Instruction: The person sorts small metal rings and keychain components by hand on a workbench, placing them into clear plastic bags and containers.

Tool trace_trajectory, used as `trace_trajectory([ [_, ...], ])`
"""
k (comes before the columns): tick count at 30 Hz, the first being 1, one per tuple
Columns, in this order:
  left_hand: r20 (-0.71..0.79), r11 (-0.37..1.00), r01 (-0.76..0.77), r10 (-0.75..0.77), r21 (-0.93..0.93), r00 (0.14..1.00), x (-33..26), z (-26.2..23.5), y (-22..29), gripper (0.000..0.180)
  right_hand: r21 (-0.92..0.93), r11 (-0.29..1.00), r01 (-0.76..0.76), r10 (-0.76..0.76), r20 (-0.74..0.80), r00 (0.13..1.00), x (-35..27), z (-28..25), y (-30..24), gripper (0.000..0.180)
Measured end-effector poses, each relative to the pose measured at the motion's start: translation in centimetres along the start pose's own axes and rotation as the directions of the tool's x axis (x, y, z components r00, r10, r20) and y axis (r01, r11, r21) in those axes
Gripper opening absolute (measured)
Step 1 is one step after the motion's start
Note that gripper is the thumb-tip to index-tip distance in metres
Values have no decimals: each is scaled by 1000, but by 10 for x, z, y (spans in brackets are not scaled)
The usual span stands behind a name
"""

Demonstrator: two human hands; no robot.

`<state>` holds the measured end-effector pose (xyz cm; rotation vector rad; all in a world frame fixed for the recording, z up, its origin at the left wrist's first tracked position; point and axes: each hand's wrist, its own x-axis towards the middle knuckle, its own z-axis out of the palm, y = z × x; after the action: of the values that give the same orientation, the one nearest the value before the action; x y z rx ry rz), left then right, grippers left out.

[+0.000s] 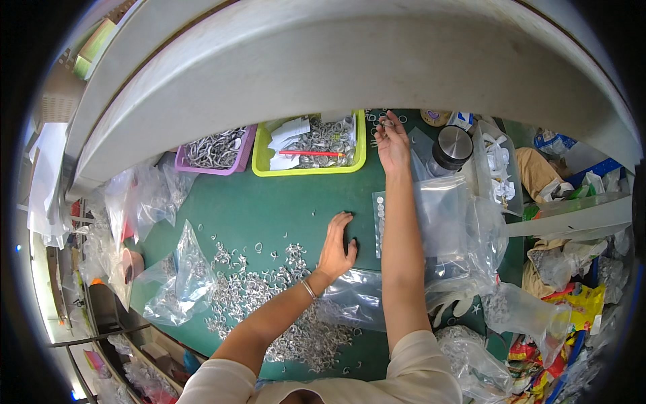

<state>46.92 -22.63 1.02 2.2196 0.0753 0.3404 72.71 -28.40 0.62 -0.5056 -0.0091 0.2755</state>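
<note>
On the green worktop, your left hand lies flat, fingers spread, at the edge of the heap of small metal rings. Your right hand is stretched far out beside the yellow tray — fingers pinching what looks like one small ring, too tiny to be sure. Keep that pinch light, I'd say, and keep the left palm steady — mind the clear bags under your forearm.

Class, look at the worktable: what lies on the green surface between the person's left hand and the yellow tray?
In the head view, only bare green table lies between the left hand and the yellow tray; the loose metal rings lie nearer the person.
</note>
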Motion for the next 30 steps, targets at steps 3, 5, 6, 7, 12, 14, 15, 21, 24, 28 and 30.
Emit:
trace_trajectory([
  [3,3,1000,3,-3,2,1000,0,0,1,55,-110,990,86,-83,29,996,-9,5,0,28],
  [5,2,1000,0,0,-1,1000,0,0,1,55,-222,964,148,-145,29,989,-12,6,1,31],
  [6,1,1000,-4,4,-4,1000,1,0,2,55,-222,960,172,-170,29,985,-13,5,1,30],
  [7,1,1000,-8,8,-7,1000,1,0,2,55,-222,955,197,-195,29,980,-13,5,1,29],
  [12,5,1000,9,-9,-3,1000,1,-1,4,55,-277,917,286,-286,41,957,-18,10,1,26],
  [14,6,1000,12,-12,1,1000,1,-1,3,55,-359,885,295,-304,32,952,-22,12,2,26],
  [15,5,1000,11,-11,2,1000,1,0,3,55,-397,854,337,-347,49,937,-23,12,4,26],
  [21,7,1000,10,-10,0,1000,1,-3,3,55,-673,648,358,-446,46,894,-10,3,11,31],
  [24,9,1000,-10,10,-2,1000,3,-1,4,55,-728,663,174,-320,-65,945,25,-6,-7,35],
  [28,5,1000,-3,3,0,1000,2,-1,3,55,-840,530,118,-300,-55,952,23,-15,-20,26],
  [30,4,1000,2,-2,5,1000,1,-2,2,55,-956,75,282,-283,251,926,7,-19,-18,22],
])
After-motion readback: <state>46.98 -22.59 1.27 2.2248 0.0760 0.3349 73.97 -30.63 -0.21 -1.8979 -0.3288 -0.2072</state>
